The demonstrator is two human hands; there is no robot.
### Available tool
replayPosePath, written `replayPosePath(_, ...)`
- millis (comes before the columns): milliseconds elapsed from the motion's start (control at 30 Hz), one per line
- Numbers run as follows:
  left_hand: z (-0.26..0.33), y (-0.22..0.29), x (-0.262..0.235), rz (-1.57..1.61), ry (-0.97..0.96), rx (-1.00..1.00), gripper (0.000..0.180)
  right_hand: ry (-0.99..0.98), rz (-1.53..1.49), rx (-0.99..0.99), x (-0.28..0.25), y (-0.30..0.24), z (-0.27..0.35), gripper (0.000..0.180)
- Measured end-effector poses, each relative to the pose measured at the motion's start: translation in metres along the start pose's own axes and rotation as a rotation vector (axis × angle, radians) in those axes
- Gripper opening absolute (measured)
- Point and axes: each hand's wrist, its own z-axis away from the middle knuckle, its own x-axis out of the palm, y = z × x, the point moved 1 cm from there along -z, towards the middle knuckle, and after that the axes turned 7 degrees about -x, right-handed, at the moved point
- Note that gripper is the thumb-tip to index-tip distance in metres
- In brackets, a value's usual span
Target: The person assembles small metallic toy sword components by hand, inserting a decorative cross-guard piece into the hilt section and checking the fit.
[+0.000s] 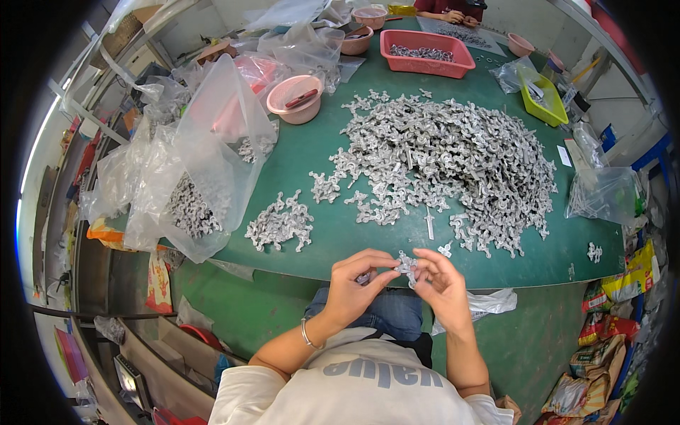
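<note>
Small grey metal casting (406, 265) pinched between both hands, just above the near edge of the green table (319, 152) and over the lap. Left hand (354, 283) curled, fingertips closed on the piece from one side, with what looks like a second small part tucked under the fingers. Right hand (443, 282) closed on the same piece from the other side, thumb and forefinger meeting it. Both hands close together, touching through the part. Likely risk: held only by fingertips beyond the table edge, so a slip could drop the piece into the lap or onto the floor below; sharp casting edges could also nick bare fingers. Just ahead of the right hand, a single loose piece (445, 248) and a thin metal pin (429, 224) lying on the table. Beyond those, a large heap of similar castings (453, 156) filling the middle, close enough for a reach to snag its outlying pieces. Ahead and left of the left hand, a smaller pile (280, 223), then clear plastic bags (205, 163) partly filled with parts. Farther off, a pink bowl (295, 98), a red tray (425, 53) and a yellow-green tray (544, 99). Another person's hands (460, 17) at the far end.
</note>
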Motion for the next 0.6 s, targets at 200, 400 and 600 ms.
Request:
replayPosePath(200, 0.004, 0.002, 0.003, 0.028, 0.046, 0.057, 0.014, 0.01, 0.447, -0.357, 0.001, -0.007, 0.009, 0.029)
replayPosePath(400, 0.005, 0.006, 0.002, 0.069, 0.043, 0.114, 0.015, -0.003, 0.534, -0.452, 0.005, -0.013, 0.012, 0.025)
replayPosePath(600, 0.006, 0.008, 0.0, 0.084, 0.043, 0.115, 0.016, 0.011, 0.578, -0.498, 0.009, -0.016, 0.013, 0.025)
